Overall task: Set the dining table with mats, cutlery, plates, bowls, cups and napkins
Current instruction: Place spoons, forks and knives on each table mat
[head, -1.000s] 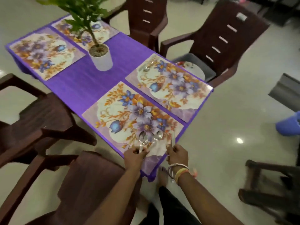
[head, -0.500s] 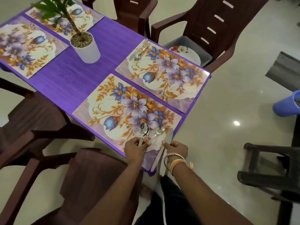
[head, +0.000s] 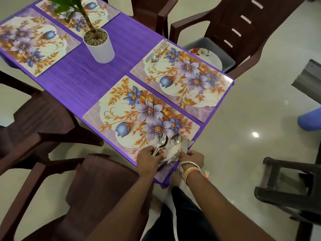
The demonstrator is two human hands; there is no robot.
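Observation:
Several floral mats lie on the purple table [head: 104,80]. At the near end of the nearest mat [head: 132,117] my left hand [head: 149,158] grips the handles of two stacked spoons [head: 161,140]. Beside it my right hand [head: 192,158] holds a butter knife [head: 185,146] and the handle of another spoon [head: 175,139]. The mat beyond [head: 184,79] carries a knife and spoon [head: 157,53] at its far left corner. Plates [head: 207,57] with flower print sit in a grey tub on a chair.
A white pot with a green plant [head: 99,44] stands mid-table. Dark brown plastic chairs [head: 243,26] surround the table, one [head: 97,186] right below my left arm. A dark stool [head: 291,186] and a blue container [head: 311,119] stand on the floor at right.
My view has shifted closer and a little left. Both hands stay at the mat's near edge; the knife in my right hand has turned to lie alongside the spoons.

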